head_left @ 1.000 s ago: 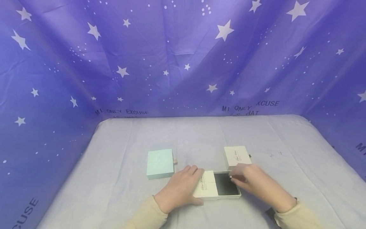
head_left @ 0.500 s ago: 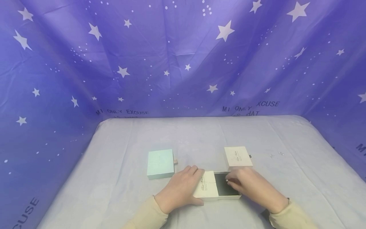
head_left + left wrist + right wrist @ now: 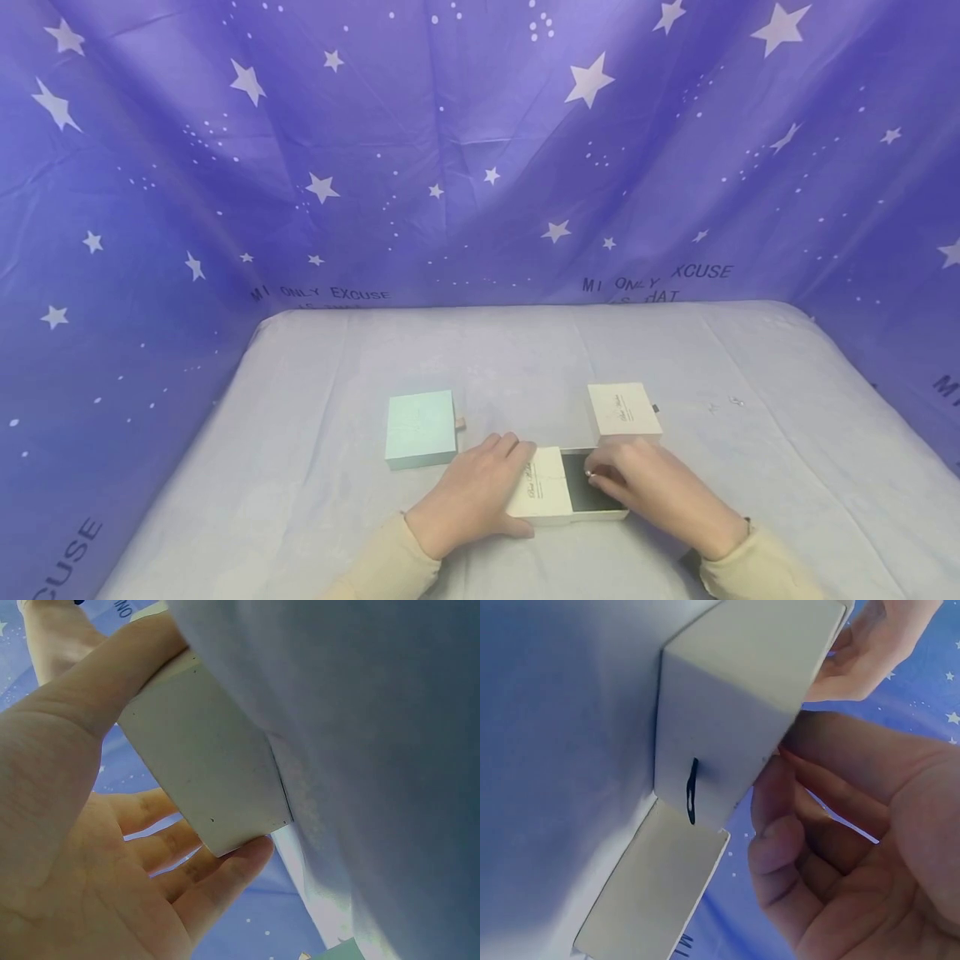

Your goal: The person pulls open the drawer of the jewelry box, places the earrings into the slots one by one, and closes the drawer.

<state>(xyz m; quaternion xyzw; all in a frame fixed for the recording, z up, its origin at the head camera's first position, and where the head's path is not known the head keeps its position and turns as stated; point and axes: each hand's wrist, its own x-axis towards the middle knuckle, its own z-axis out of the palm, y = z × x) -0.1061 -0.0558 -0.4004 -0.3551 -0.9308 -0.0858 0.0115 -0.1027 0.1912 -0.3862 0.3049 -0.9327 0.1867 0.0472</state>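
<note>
A cream sliding box (image 3: 542, 493) lies at the near middle of the table, its drawer (image 3: 600, 510) pulled out to the right and showing a dark lining. My left hand (image 3: 501, 488) grips the box's sleeve (image 3: 202, 772), thumb on the near side and fingers on the far side. My right hand (image 3: 594, 476) reaches over the open drawer and pinches a small shiny piece above the dark lining. In the right wrist view the drawer's end (image 3: 727, 697) carries a black pull tab (image 3: 691, 791), with my curled right fingers (image 3: 780, 847) beside it.
A second cream box (image 3: 624, 410) sits shut just behind the drawer. A mint-green box (image 3: 420, 427) lies to the left. Two tiny shiny pieces (image 3: 724, 405) rest on the grey cloth at the right. Purple star-print fabric (image 3: 480, 150) walls in the table.
My right hand has moved left and down from the drawer's far corner to over its dark lining, still pinching the small piece. The left hand and the boxes have stayed put.
</note>
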